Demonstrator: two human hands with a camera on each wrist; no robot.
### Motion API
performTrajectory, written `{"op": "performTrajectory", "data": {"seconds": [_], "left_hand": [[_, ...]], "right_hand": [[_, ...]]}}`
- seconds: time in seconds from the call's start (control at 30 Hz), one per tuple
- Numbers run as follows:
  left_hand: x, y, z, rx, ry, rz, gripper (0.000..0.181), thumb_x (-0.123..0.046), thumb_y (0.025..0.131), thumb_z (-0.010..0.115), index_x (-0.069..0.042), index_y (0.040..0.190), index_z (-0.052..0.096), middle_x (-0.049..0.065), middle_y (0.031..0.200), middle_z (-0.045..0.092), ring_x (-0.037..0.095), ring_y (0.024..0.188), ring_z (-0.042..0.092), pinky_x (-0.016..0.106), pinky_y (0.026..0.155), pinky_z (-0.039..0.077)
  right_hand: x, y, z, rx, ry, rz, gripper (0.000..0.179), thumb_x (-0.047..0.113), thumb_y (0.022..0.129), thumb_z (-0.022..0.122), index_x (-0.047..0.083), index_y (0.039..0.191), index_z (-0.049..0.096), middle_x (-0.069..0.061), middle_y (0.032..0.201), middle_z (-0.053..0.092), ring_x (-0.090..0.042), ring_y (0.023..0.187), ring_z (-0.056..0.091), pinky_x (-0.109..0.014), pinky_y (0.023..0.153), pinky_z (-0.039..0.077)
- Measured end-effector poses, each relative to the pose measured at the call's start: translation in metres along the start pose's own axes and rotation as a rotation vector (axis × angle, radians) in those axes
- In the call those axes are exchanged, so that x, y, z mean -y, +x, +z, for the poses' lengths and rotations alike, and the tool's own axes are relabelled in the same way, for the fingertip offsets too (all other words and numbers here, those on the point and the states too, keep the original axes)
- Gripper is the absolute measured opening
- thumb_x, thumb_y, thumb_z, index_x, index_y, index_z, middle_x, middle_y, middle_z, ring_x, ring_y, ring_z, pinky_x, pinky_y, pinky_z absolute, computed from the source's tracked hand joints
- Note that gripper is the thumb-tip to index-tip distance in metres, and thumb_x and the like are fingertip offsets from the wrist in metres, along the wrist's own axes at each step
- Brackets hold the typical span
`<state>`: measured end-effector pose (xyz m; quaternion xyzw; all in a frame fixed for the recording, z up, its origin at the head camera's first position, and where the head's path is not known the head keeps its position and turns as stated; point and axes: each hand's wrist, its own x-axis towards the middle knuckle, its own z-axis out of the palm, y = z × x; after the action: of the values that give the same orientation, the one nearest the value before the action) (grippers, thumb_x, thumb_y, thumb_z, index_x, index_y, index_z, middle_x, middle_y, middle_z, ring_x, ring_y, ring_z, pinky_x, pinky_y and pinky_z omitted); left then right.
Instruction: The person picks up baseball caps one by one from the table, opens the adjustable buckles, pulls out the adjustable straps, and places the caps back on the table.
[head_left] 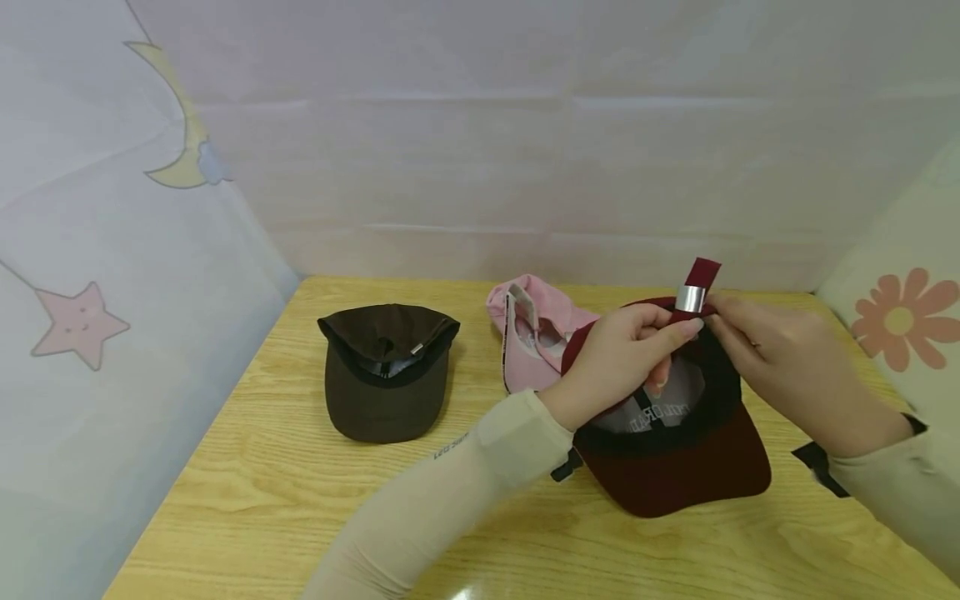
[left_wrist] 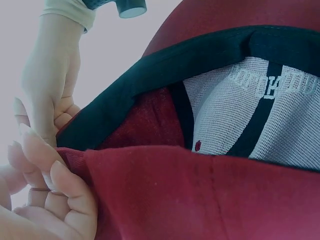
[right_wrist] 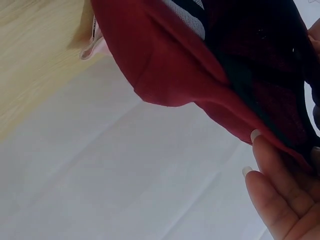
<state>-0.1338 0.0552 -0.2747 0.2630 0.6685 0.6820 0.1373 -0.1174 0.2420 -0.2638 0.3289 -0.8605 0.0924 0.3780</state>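
Observation:
A dark red baseball cap (head_left: pixel 675 487) is held up with its inside facing me and its brim low, at the right of the head view. At its back edge, my left hand (head_left: pixel 618 354) pinches the strap by a silver buckle (head_left: pixel 691 298), thumb on top. The strap's red end (head_left: pixel 703 272) sticks up beyond the buckle. Just right of it, my right hand (head_left: pixel 787 354) pinches the same edge. The left wrist view shows the cap's black sweatband (left_wrist: pixel 165 65) and white mesh lining (left_wrist: pixel 220 105). In the right wrist view, my right fingers (right_wrist: pixel 280 190) lie along the red fabric.
A dark brown cap (head_left: pixel 386 408) lies upturned on the wooden table (head_left: pixel 300 508), to the left. Behind the red cap, partly covered by it, is a pink cap (head_left: pixel 528 367). Pale printed sheets (head_left: pixel 480 167) stand behind the table and at both sides.

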Motion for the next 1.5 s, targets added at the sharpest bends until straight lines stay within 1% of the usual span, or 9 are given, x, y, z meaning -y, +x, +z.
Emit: {"op": "performTrajectory", "data": {"seconds": [0.13, 0.2, 0.4, 0.53, 0.7, 0.9, 1.13, 1.3, 1.5], "left_hand": [[0.0000, -0.0008, -0.0010, 0.003, 0.022, 0.009, 0.027, -0.020, 0.099, 0.058, 0.005, 0.091, 0.059, 0.006, 0.051, 0.048, 0.015, 0.046, 0.049, 0.022, 0.050, 0.042], [0.0002, -0.0008, -0.0013, 0.001, 0.037, 0.015, 0.027, -0.020, 0.099, 0.058, 0.005, 0.090, 0.059, 0.005, 0.051, 0.048, 0.015, 0.047, 0.050, 0.022, 0.050, 0.041], [0.0015, -0.0011, -0.0006, 0.004, 0.040, 0.014, 0.025, -0.019, 0.099, 0.058, 0.003, 0.089, 0.060, 0.005, 0.050, 0.048, 0.013, 0.046, 0.050, 0.023, 0.048, 0.041], [0.0020, -0.0019, -0.0004, 0.003, 0.043, 0.014, 0.023, -0.019, 0.099, 0.058, 0.001, 0.088, 0.060, 0.005, 0.051, 0.048, 0.013, 0.046, 0.049, 0.022, 0.048, 0.040], [0.0012, -0.0032, -0.0002, 0.008, 0.017, 0.007, 0.025, -0.020, 0.099, 0.058, 0.004, 0.095, 0.061, 0.005, 0.052, 0.050, 0.013, 0.047, 0.050, 0.021, 0.050, 0.042], [0.0012, -0.0028, -0.0011, -0.003, -0.029, 0.003, 0.024, -0.020, 0.100, 0.057, 0.003, 0.099, 0.060, 0.005, 0.054, 0.050, 0.012, 0.048, 0.050, 0.022, 0.050, 0.044], [0.0015, -0.0027, -0.0012, -0.003, -0.033, 0.009, 0.020, -0.017, 0.100, 0.057, 0.001, 0.094, 0.059, 0.004, 0.053, 0.048, 0.010, 0.047, 0.049, 0.023, 0.049, 0.044], [0.0025, -0.0024, -0.0004, 0.001, -0.033, 0.008, 0.020, -0.016, 0.100, 0.057, 0.002, 0.092, 0.060, 0.004, 0.052, 0.048, 0.010, 0.045, 0.048, 0.021, 0.048, 0.042], [0.0032, -0.0021, 0.0002, 0.003, -0.021, 0.008, 0.020, -0.016, 0.100, 0.057, 0.002, 0.092, 0.060, 0.004, 0.052, 0.048, 0.009, 0.045, 0.048, 0.019, 0.047, 0.040]], "right_hand": [[0.0006, -0.0009, 0.0000, 0.011, 0.002, 0.008, 0.067, 0.047, 0.105, 0.027, -0.006, 0.092, 0.065, -0.004, 0.056, 0.052, -0.007, 0.042, 0.031, -0.023, 0.041, 0.029], [0.0006, -0.0011, 0.0002, 0.012, -0.001, 0.008, 0.068, 0.048, 0.105, 0.027, -0.007, 0.092, 0.065, -0.006, 0.058, 0.055, -0.009, 0.041, 0.034, -0.025, 0.041, 0.031], [0.0000, -0.0018, 0.0004, -0.006, 0.002, 0.021, 0.067, 0.046, 0.105, 0.028, -0.007, 0.088, 0.065, -0.003, 0.055, 0.051, -0.007, 0.044, 0.030, -0.024, 0.042, 0.027], [-0.0002, -0.0025, 0.0002, -0.008, 0.007, 0.032, 0.068, 0.047, 0.105, 0.028, -0.008, 0.089, 0.066, -0.001, 0.054, 0.049, -0.007, 0.045, 0.028, -0.023, 0.043, 0.025], [0.0002, -0.0028, 0.0000, -0.009, 0.017, 0.043, 0.068, 0.048, 0.105, 0.029, -0.007, 0.090, 0.066, 0.001, 0.053, 0.047, -0.006, 0.045, 0.027, -0.023, 0.043, 0.024], [0.0012, -0.0027, 0.0000, -0.007, 0.012, 0.044, 0.068, 0.048, 0.105, 0.029, -0.007, 0.091, 0.066, 0.000, 0.053, 0.047, -0.007, 0.045, 0.028, -0.024, 0.043, 0.025], [0.0020, -0.0030, -0.0002, 0.001, 0.012, 0.042, 0.069, 0.049, 0.105, 0.028, -0.008, 0.094, 0.067, -0.005, 0.056, 0.055, -0.007, 0.045, 0.028, -0.023, 0.043, 0.025], [0.0015, -0.0031, -0.0008, 0.001, 0.019, 0.053, 0.070, 0.049, 0.104, 0.028, -0.009, 0.093, 0.067, -0.006, 0.056, 0.055, -0.006, 0.045, 0.028, -0.023, 0.043, 0.025], [0.0007, -0.0027, -0.0014, -0.006, 0.029, 0.069, 0.071, 0.050, 0.104, 0.029, -0.009, 0.093, 0.067, -0.003, 0.054, 0.052, -0.004, 0.046, 0.025, -0.022, 0.043, 0.022]]}}
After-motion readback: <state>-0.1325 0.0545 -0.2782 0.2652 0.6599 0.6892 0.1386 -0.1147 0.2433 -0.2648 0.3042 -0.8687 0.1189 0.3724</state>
